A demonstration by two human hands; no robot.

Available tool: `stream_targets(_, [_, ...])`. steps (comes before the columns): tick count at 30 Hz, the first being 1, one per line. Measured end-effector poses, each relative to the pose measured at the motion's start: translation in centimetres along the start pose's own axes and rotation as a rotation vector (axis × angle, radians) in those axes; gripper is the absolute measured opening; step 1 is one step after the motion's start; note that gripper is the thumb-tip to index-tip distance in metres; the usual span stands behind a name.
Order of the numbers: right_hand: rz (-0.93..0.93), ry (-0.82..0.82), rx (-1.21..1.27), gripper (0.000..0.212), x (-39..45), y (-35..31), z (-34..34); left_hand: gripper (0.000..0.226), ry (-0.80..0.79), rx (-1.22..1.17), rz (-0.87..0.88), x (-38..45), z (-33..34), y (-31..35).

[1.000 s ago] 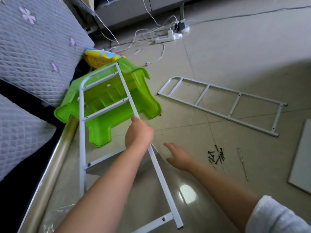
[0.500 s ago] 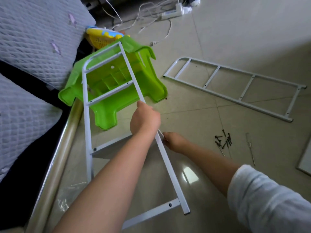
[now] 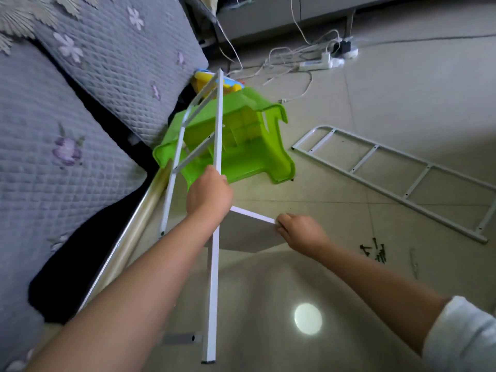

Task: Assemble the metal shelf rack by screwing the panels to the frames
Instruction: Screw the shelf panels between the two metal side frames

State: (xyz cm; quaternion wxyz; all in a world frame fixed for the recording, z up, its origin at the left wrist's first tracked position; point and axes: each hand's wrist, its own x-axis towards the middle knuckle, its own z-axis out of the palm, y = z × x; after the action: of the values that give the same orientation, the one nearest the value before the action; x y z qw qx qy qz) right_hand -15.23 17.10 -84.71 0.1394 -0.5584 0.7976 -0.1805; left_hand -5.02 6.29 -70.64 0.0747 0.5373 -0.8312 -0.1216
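My left hand (image 3: 209,196) grips the near rail of a white ladder-like metal frame (image 3: 218,135), which stands tilted off the floor. A grey shelf panel (image 3: 249,232) juts out from the frame to the right; my right hand (image 3: 300,232) pinches its outer corner. A second white frame (image 3: 397,178) lies flat on the tiled floor at the right. A small heap of dark screws (image 3: 374,252) lies on the floor right of my right forearm, with a thin screwdriver (image 3: 413,263) beside it.
An overturned green plastic stool (image 3: 241,146) lies behind the held frame. A grey quilted sofa (image 3: 80,116) with a metal rail fills the left side. A power strip (image 3: 316,64) and loose white cables lie at the back of the floor.
The held frame has swung more upright and turned edge-on. My right hand went from reaching under the frame to pinching the panel's corner, and the panel has lifted off the floor.
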Motion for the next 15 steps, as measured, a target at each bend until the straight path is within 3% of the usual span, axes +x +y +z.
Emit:
stream_targets(6, [-0.134, 0.111, -0.064, 0.046, -2.1, -1.2, -5.0, 0.031, 0.055, -0.21, 0.002, -1.0, -3.5, -1.9])
stream_targets(10, [-0.15, 0.1, -0.138, 0.026, -3.0, -1.5, -9.3, 0.02, 0.128, -0.392, 0.014, -1.1, -4.5, -2.1])
stream_targets(15, [-0.148, 0.217, -0.204, 0.021, -5.4, -1.9, -15.8, 0.027, 0.1, -0.823, 0.06, -1.9, -4.1, -1.7])
